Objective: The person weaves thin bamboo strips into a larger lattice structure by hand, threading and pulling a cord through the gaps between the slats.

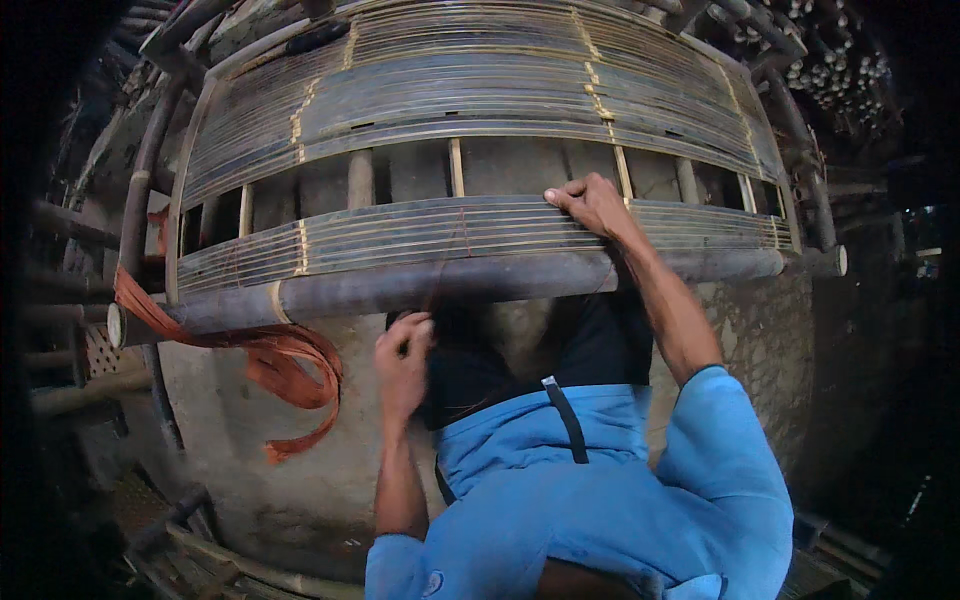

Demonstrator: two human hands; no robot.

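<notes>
My left hand (403, 362) is closed just below the front pole (520, 277) of a large bamboo frame, its fingers pinched on a thin reddish-brown strand (433, 290) that runs up over the pole. Thin strands of that colour also cross the near band of slats (390, 230). At the far edge of this band, right of the middle, rests my right hand (595, 207). Its thumb points left and its fingers are curled; whatever they may pinch is hidden.
Over the front pole's left end hangs a bundle of orange-brown fibre strips (295, 362). Beyond the near slats, crosspieces (457, 167) span an open gap. A wider slatted panel (450, 95) lies farther off. Wooden posts (150, 190) stand left; stacked poles (835, 70) fill the far right.
</notes>
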